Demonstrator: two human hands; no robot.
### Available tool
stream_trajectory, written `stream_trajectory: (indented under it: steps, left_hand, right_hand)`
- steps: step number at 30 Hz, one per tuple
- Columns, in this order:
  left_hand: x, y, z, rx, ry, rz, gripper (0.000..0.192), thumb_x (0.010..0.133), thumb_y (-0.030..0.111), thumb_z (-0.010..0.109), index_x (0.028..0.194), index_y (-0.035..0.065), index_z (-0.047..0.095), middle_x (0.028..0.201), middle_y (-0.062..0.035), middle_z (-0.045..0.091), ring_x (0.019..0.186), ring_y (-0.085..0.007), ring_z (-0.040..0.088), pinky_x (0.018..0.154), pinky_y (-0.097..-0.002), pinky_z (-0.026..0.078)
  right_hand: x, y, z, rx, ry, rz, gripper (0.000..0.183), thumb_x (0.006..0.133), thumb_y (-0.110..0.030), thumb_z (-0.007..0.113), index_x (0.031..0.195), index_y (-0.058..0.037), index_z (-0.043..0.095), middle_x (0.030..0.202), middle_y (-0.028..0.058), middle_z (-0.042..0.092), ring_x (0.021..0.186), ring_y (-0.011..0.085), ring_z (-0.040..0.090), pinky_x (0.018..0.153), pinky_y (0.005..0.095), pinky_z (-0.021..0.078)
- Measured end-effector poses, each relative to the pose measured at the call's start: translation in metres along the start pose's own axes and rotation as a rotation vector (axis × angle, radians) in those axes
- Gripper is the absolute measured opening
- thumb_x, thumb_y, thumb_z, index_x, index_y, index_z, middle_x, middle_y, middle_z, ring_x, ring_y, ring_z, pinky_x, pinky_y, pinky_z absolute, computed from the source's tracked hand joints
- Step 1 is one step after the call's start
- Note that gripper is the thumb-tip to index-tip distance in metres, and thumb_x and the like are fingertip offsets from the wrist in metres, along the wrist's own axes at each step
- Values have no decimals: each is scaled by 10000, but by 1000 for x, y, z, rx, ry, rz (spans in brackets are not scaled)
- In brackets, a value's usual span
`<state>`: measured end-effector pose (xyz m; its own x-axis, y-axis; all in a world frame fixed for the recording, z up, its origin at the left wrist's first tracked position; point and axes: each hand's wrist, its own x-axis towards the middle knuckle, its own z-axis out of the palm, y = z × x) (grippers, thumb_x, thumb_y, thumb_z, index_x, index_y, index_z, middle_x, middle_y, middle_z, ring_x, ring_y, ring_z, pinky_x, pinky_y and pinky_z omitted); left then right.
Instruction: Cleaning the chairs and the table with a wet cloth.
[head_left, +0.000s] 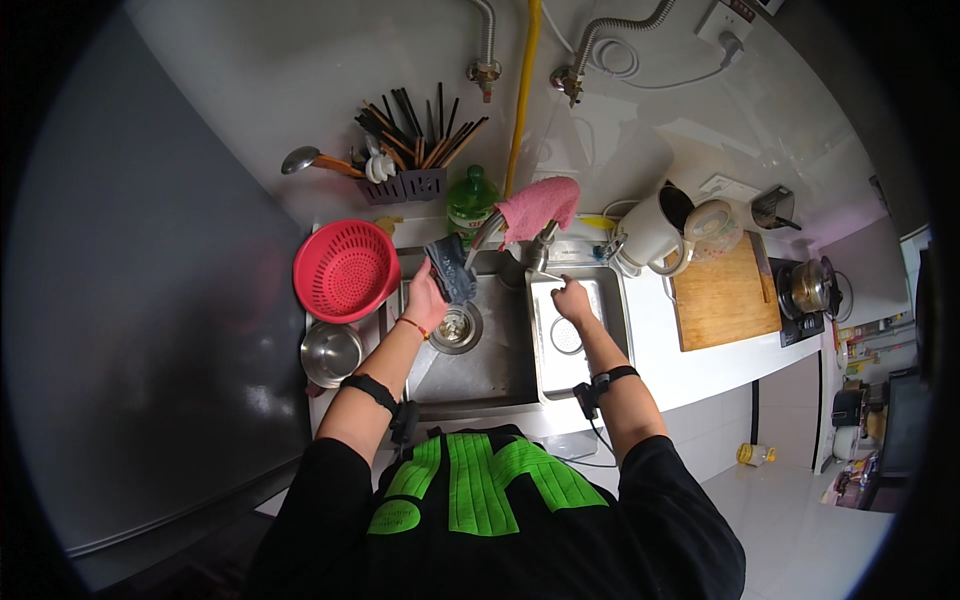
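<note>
My left hand (427, 300) holds a dark grey cloth (451, 268) under the spout of the metal faucet (540, 251), above the drain (455, 328) of the larger left basin. The faucet's thin lever lies at the fingertips of my right hand (572, 298), over the smaller right basin; whether the fingers grip it or only touch it is hard to tell. A pink towel (541, 208) drapes over the faucet's arched neck. Both basins belong to the stainless steel sink (510, 349).
Left of the sink are a red colander (346, 271) and a metal pot (331, 352). Behind it stand a green bottle (472, 199) and a chopstick holder (403, 186). To the right are a white electric kettle (652, 229), a wooden cutting board (724, 300) with a knife and a glass pot (810, 285).
</note>
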<state>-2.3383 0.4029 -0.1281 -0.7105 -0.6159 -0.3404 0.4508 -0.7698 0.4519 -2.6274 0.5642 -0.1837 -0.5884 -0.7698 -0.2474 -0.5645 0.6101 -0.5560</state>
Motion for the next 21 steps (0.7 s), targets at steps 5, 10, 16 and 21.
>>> stream_trajectory:
  steps: [5, 10, 16, 21]
  left_hand:
    - [1, -4, 12, -93, 30, -70, 550, 1043, 524, 317, 1359, 125, 527, 1264, -118, 631, 1167, -308, 594, 1029, -500, 442]
    - [5, -14, 32, -176, 93, -133, 592, 1037, 573, 287, 1321, 124, 550, 1269, -94, 634, 1144, -295, 602, 1009, -493, 450]
    - [5, -24, 38, -93, 84, -197, 525, 1067, 498, 260, 1312, 142, 558, 1236, -65, 648, 1105, -256, 620, 976, -453, 477]
    - [-7, -25, 17, 22, 75, -313, 472, 1078, 430, 303, 1278, 97, 571, 1165, -73, 669, 1030, -247, 647, 916, -420, 517]
  right_hand:
    - [-5, -6, 12, 55, 64, -9, 643, 815, -214, 652, 1355, 99, 499, 1080, 336, 661, 1071, 426, 645, 958, 433, 506]
    - [-10, -6, 31, 366, 187, 108, 686, 817, -141, 629, 1433, 84, 426, 920, 225, 695, 848, 303, 667, 826, 369, 515]
    - [-5, -29, 30, 902, 243, 159, 745, 823, -9, 554, 1520, 55, 299, 1004, 119, 660, 838, 146, 563, 776, 285, 466]
    - [6, -30, -3, 1096, 96, 143, 799, 815, 34, 511, 1553, 34, 205, 1518, 256, 392, 1398, 293, 375, 1113, 328, 308]
